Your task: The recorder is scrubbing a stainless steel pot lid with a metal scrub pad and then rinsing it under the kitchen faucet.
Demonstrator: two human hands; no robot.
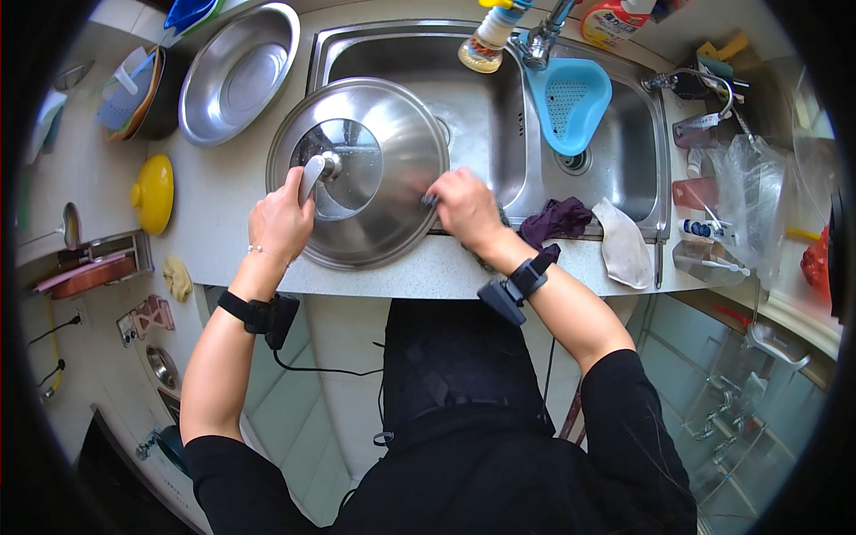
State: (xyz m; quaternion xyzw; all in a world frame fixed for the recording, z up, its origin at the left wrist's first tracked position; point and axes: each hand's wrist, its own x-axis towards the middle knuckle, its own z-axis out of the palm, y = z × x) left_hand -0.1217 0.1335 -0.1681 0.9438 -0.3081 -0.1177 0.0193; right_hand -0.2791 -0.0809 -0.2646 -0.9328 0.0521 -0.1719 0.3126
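Observation:
A large steel wok lid (pixel 394 227) with a round glass window lies across the left part of the sink and the counter's front edge. Its upright metal handle (pixel 311 179) is gripped by my left hand (pixel 277 221). At the lid's right rim, my right hand (pixel 468 207) pinches a small dark thing (pixel 430 200), blurred and mostly covered by the fingers; what it is I cannot tell. A grey mesh-like scrap (pixel 483 262) peeks out from under my right wrist. Close by on the sink's front edge lies a crumpled purple cloth (pixel 558 219).
Left of the lid, a steel basin (pixel 244 83) leans by a yellow lid (pixel 154 194). The double sink (pixel 481 127) holds a blue corner strainer (pixel 576 100) under the faucet (pixel 538 47). A white cloth (pixel 622 244) hangs near the right front; a plastic bag (pixel 749 194) lies farther right.

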